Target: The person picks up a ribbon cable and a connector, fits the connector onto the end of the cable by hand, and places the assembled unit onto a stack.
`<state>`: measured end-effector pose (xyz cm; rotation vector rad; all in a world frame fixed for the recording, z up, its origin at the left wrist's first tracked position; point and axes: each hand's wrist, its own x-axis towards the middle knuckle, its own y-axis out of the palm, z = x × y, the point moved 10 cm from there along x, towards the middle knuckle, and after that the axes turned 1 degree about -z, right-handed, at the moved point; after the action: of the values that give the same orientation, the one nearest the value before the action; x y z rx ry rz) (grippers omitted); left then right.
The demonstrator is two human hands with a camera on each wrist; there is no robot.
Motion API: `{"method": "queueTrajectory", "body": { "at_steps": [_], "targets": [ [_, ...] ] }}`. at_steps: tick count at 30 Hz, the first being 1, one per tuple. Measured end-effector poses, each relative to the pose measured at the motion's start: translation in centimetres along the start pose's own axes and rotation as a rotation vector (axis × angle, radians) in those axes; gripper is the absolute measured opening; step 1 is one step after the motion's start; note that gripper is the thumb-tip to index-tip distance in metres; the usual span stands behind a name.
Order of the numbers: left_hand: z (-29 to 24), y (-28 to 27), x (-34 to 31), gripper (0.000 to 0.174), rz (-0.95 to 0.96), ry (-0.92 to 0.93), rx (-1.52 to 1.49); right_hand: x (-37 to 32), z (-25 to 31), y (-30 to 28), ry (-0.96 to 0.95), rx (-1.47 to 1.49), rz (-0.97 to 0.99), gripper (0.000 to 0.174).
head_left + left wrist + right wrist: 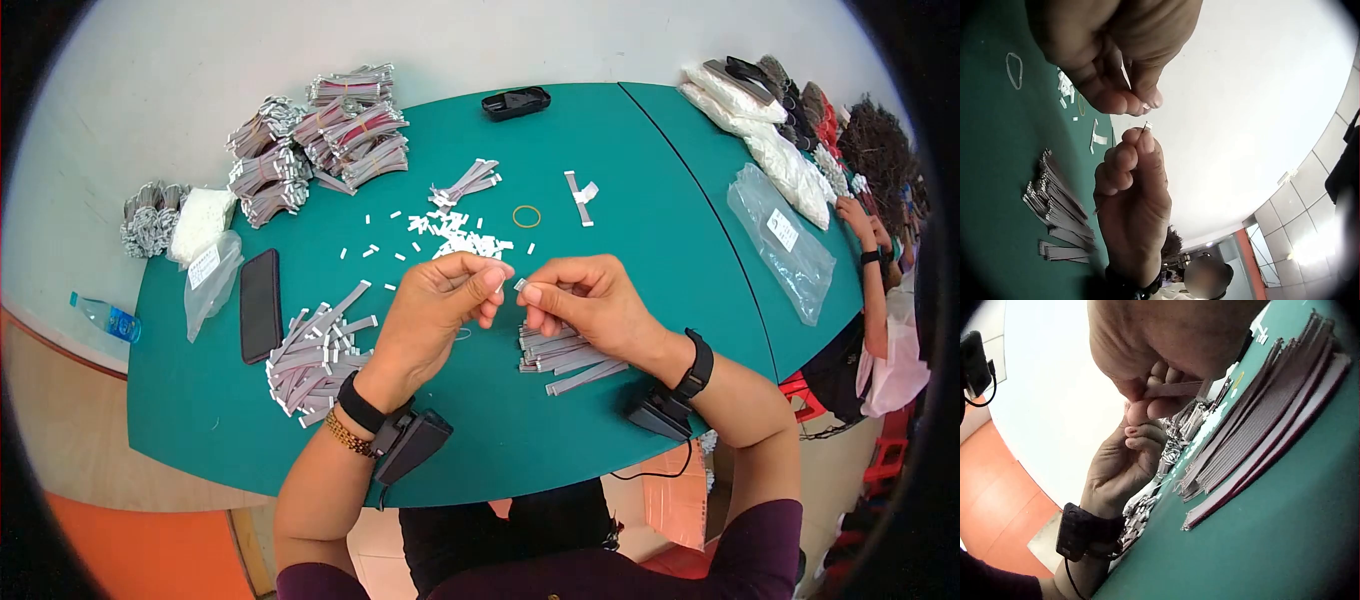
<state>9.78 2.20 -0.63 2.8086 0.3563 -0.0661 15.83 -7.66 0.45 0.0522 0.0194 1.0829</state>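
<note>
"As we sweep across from the left, what do we meet first on the counter (pixel 680 260)?"

"We meet a white packet (pixel 203 225) beside a clear bag (pixel 214 278), then a dark phone (pixel 261 305) lying flat, with banded bundles of grey ribbon cables (pixel 365 130) stacked behind it. Just right of the phone we have a loose pile of cables (pixel 318 365)."

"And our left hand (pixel 440 297)?"

"It is raised over the counter, thumb and forefinger drawn together. We make out a tiny white piece (pixel 1146 107) at the tips of those fingers, mostly hidden by them."

"What lies beyond it?"

"A heap of small white pieces (pixel 470 243), with strays scattered to its left, and a yellow rubber band (pixel 538 214) near its right side."

"Now our right hand (pixel 595 300)?"

"Its fingers are closed in a pinch round one grey ribbon cable (pixel 1175 389), whose pale end (pixel 1148 126) pokes out near our left fingertips, apart from them. Below that hand, a row of cables (pixel 570 360) rests on the counter."

"Anything farther right?"

"We see a labelled plastic bag (pixel 782 265), then another person's arm (pixel 875 300) at the edge."
</note>
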Motion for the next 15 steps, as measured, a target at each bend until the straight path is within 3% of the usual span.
{"method": "queueTrajectory", "body": {
  "at_steps": [15],
  "targets": [
    [-0.19,0.78,0.02,0.02,0.037,0.062,0.049,-0.02,-0.32,0.33,0.015,0.013,0.021,0.015]
  ]
}}
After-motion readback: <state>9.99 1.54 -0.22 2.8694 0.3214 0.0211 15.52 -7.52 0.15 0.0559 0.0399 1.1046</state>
